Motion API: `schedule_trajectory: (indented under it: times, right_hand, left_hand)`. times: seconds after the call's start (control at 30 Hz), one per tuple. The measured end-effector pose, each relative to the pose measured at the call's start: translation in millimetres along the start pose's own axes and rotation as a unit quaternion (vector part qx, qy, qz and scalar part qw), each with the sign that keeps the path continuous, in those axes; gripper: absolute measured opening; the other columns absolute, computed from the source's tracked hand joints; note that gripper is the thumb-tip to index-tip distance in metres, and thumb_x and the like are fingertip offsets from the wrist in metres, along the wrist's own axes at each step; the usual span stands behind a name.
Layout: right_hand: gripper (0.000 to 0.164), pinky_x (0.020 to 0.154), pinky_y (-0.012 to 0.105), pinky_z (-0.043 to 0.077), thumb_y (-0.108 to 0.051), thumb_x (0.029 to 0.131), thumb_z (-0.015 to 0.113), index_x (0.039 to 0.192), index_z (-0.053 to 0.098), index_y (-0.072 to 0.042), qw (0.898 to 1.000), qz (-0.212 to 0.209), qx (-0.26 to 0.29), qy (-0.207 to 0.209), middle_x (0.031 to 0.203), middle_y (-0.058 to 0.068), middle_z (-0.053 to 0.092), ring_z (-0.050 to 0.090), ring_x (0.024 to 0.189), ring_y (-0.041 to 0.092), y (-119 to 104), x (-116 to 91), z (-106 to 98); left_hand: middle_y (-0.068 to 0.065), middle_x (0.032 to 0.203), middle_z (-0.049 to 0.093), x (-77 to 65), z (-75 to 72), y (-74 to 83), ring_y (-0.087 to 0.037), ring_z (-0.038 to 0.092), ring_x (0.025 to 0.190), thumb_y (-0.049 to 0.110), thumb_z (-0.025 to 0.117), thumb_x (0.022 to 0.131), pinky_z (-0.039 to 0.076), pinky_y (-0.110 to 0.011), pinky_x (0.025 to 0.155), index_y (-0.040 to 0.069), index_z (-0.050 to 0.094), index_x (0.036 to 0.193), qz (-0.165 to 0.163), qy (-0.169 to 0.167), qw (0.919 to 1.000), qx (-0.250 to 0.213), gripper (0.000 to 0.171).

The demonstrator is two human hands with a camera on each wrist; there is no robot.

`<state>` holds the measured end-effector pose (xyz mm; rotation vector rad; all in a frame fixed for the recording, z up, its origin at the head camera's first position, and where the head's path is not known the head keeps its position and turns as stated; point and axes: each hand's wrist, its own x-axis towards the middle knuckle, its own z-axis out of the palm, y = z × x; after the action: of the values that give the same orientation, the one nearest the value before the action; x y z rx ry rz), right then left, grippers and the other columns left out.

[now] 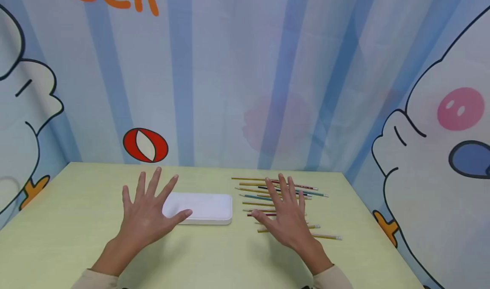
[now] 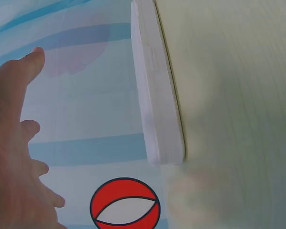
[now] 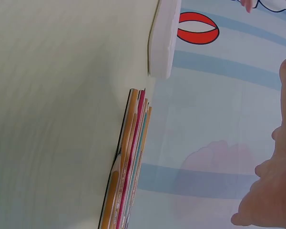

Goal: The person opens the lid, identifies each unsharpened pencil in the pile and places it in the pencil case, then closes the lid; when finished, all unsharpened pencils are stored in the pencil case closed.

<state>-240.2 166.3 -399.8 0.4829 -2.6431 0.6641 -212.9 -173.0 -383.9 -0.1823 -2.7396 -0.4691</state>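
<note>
My left hand hovers with spread fingers above the table, partly in front of a white pencil case that looks closed. In the left wrist view the case stands apart from the hand. My right hand, fingers also spread, is over a loose group of pencils in yellow, teal and dark red, covering some of them. The right wrist view has the pencils on the table, apart from the hand. Neither hand holds anything.
The pale yellow table ends at a blue-and-white striped curtain with cartoon figures. Curtain panels also hang along the left and right sides. The case lies left of the pencils, with a narrow gap between them.
</note>
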Motion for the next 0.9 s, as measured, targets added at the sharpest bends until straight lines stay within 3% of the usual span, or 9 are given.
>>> schedule_trajectory:
  times: [0.2,0.37,0.5,0.67,0.9]
  right_hand:
    - [0.088,0.117,0.071,0.006,-0.058,0.09,0.061,0.16,0.021,-0.024,1.0,-0.015,0.021,-0.015,0.169,0.01,0.011,0.004,0.156,0.036,0.7,7.0,-1.8]
    - [0.091,0.114,0.073,0.014,-0.058,0.09,0.063,0.161,0.015,-0.028,0.996,-0.04,0.058,-0.061,0.17,0.005,0.01,0.005,0.157,0.034,0.9,15.8,-4.9]
    - [0.094,0.114,0.072,0.018,-0.055,0.089,0.067,0.161,0.01,-0.035,0.986,-0.045,0.101,-0.123,0.17,0.0,0.009,0.007,0.157,0.029,-1.5,23.0,-3.3]
    - [0.094,0.115,0.062,0.03,-0.052,0.088,0.071,0.159,0.012,-0.039,0.97,-0.038,0.15,-0.187,0.168,-0.001,0.019,0.024,0.153,0.03,-8.4,31.4,8.3]
    - [0.097,0.11,0.054,0.041,-0.047,0.086,0.076,0.16,0.015,-0.034,0.96,-0.063,0.159,-0.224,0.166,0.0,0.026,0.036,0.148,0.03,-20.2,45.7,22.8]
  left_hand:
    - [-0.019,0.166,0.013,4.8,2.6,-8.7,-0.059,0.011,0.146,0.068,0.064,0.083,0.004,-0.083,0.105,0.025,0.032,0.157,-0.013,-0.041,0.9982,-0.041,0.091]
    - [-0.022,0.164,0.018,12.3,7.8,-18.5,-0.057,0.018,0.145,0.062,0.067,0.084,0.011,-0.083,0.104,0.021,0.033,0.156,0.003,-0.069,0.9936,-0.09,0.09]
    - [-0.024,0.162,0.022,19.0,14.2,-28.5,-0.052,0.026,0.143,0.055,0.072,0.084,0.016,-0.082,0.103,0.017,0.034,0.155,0.021,-0.085,0.9896,-0.115,0.09]
    - [-0.026,0.159,0.026,24.1,20.1,-40.5,-0.053,0.031,0.141,0.048,0.079,0.08,0.027,-0.08,0.101,0.014,0.041,0.152,0.034,-0.109,0.9816,-0.153,0.088]
    - [-0.029,0.158,0.026,31.0,32.9,-57.6,-0.054,0.027,0.142,0.042,0.084,0.077,0.032,-0.075,0.103,0.009,0.045,0.149,0.037,-0.15,0.9668,-0.204,0.088]
